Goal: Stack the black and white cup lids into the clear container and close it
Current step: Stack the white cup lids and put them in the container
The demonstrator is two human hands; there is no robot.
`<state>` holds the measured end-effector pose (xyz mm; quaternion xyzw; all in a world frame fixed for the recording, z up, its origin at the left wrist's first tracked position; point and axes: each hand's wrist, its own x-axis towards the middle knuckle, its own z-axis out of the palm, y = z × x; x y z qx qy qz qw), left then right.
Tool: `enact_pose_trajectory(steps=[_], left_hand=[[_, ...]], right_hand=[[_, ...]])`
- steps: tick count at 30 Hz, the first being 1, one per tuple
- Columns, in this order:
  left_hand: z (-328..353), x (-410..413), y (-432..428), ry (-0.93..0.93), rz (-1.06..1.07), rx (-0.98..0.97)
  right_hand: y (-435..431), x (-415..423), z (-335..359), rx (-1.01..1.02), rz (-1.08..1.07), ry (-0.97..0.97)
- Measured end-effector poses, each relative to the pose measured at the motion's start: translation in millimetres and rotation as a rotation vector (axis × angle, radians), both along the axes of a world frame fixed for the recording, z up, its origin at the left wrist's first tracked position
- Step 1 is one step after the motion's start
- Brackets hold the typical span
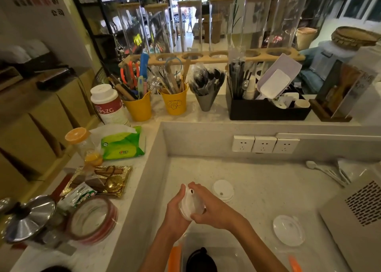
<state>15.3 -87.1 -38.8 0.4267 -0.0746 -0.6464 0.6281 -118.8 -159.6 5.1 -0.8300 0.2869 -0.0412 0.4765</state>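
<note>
The left hand (175,212) cups a short stack of white lids (191,204) from beneath, fingers curled round the rim, while the right hand (210,210) presses on the stack from above and the side, fingers closed against it. Thin, smooth, domed plastic like this probably slips easily: an uneven squeeze could fan the stack and send lids to the counter (257,189), or nest them crooked so they jam. Directly below, at the frame's bottom edge, the clear container (233,257) sits open with orange clips and black lids (201,259) inside; a tilted drop might wedge against its wall. Further right, a white lid (223,190) lies flat, matte and round, and a glossy one (288,229) nearer the grey machine (354,220).
</note>
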Motion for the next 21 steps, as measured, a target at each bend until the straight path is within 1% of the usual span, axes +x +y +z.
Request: enact_pose_trajectory(steps=[4,9,13,15,16,17,18,19,20,21], left_hand=[[-14,6,0,-0.01,-0.026,0.055],[-17,11,-5,0.02,-0.001,0.087],[-26,14,-10,0.022,-0.001,0.126],[-32,18,-13,0.024,0.005,0.164],[-35,20,-15,0.045,0.019,0.183],[-39,23,-18,0.074,0.05,0.2],[-43,26,-19,0.098,0.095,0.213],[-47,31,-19,0.109,0.141,0.218],[-50,35,-18,0.111,0.177,0.217],[-52,40,-16,0.116,0.202,0.215]], right_hand=[[-3,3,-20,0.008,0.041,-0.034],[-6,14,-44,0.096,-0.115,-0.023],[-10,22,-59,0.067,-0.066,0.032],[-22,25,-67,0.157,-0.02,0.054],[-30,26,-71,0.226,-0.05,0.035],[-38,26,-77,0.245,-0.123,0.016],[-47,27,-85,0.196,-0.216,0.027],[-56,27,-94,0.064,-0.277,0.106],[-61,28,-103,-0.085,-0.271,0.234],[-64,28,-111,-0.199,-0.211,0.383]])
